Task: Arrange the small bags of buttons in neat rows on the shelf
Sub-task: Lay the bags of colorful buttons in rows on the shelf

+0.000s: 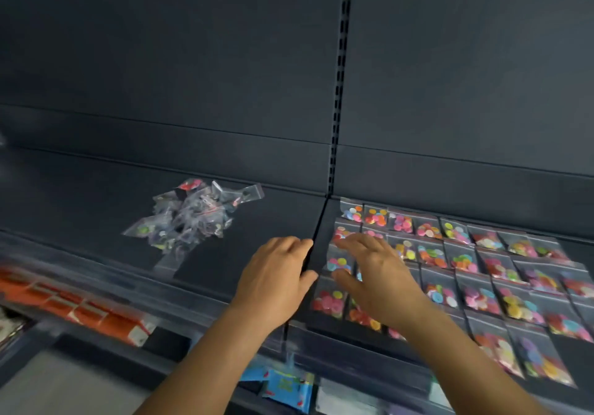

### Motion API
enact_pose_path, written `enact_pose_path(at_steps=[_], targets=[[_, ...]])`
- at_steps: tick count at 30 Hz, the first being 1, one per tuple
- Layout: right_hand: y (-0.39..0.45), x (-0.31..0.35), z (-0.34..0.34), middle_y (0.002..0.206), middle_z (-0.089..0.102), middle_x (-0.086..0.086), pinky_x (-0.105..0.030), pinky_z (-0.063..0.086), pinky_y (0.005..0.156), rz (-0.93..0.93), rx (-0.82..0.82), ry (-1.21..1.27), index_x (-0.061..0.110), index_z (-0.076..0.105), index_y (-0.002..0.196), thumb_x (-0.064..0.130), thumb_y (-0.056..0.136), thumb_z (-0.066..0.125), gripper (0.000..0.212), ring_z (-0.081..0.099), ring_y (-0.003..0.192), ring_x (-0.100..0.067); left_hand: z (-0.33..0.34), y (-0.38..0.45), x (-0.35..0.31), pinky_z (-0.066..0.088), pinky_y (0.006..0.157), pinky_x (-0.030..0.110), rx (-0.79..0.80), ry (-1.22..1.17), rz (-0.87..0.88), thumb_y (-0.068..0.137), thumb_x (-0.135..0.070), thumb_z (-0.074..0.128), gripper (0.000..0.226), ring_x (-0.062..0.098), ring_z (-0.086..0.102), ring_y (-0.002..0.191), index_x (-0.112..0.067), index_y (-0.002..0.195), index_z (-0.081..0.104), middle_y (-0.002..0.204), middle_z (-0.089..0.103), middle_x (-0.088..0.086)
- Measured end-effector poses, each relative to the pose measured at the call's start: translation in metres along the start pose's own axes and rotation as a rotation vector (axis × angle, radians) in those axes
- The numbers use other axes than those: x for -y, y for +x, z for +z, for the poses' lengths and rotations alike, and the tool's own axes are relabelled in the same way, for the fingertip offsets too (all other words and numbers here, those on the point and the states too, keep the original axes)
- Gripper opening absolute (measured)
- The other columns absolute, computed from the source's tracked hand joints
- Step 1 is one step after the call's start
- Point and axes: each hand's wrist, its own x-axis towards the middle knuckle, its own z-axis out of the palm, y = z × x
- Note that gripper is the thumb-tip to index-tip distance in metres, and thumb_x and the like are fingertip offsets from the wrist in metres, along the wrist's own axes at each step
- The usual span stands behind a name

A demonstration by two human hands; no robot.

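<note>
Several small clear bags of coloured buttons (463, 260) lie in rows on the right part of the dark shelf (263, 221). A loose pile of unsorted button bags (189, 215) sits on the left part. My left hand (276, 279) hovers palm down at the seam between the two shelf sections, fingers relaxed, holding nothing. My right hand (373, 273) is spread flat over the left end of the rows, covering a few bags. Whether its fingers touch them is unclear.
A slotted upright (339, 93) divides the dark back panels. Below the shelf edge lie orange packs (80, 308) at left and blue packets (289, 385) at centre on a lower shelf. Bare shelf surface lies between the pile and the rows.
</note>
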Motion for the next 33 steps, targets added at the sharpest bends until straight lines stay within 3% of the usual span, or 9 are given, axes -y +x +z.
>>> enact_pose_path(at_steps=[14, 28, 33], targets=[[0.086, 0.161, 0.064, 0.145, 0.039, 0.006, -0.028, 0.025, 0.11, -0.07, 0.036, 0.049, 0.023, 0.038, 0.141, 0.038, 0.093, 0.052, 0.052, 0.031, 0.134, -0.016, -0.054, -0.036, 0.178, 0.031, 0.109, 0.03, -0.063, -0.031, -0.109, 0.096, -0.037, 0.048, 0.054, 0.015, 0.033, 0.135, -0.024, 0.146, 0.032, 0.147, 0.038, -0.006], [0.198, 0.211, 0.114, 0.143, 0.043, 0.001, -0.029, 0.026, 0.113, -0.219, 0.116, 0.082, 0.021, 0.043, 0.139, 0.031, 0.092, 0.056, 0.049, 0.034, 0.135, -0.019, -0.042, -0.011, 0.303, 0.039, 0.099, 0.034, -0.052, -0.016, -0.48, 0.098, -0.029, 0.046, 0.049, 0.022, 0.042, 0.125, -0.017, 0.144, 0.034, 0.138, 0.048, 0.003], [0.233, 0.216, 0.122, 0.14, 0.046, 0.001, -0.027, 0.026, 0.112, -0.253, 0.102, 0.088, 0.019, 0.047, 0.136, 0.025, 0.094, 0.052, 0.043, 0.036, 0.133, -0.017, -0.032, 0.006, 0.322, 0.041, 0.095, 0.034, -0.022, -0.001, -0.573, 0.096, -0.034, 0.049, 0.045, 0.023, 0.042, 0.119, -0.016, 0.137, 0.044, 0.126, 0.052, 0.007]])
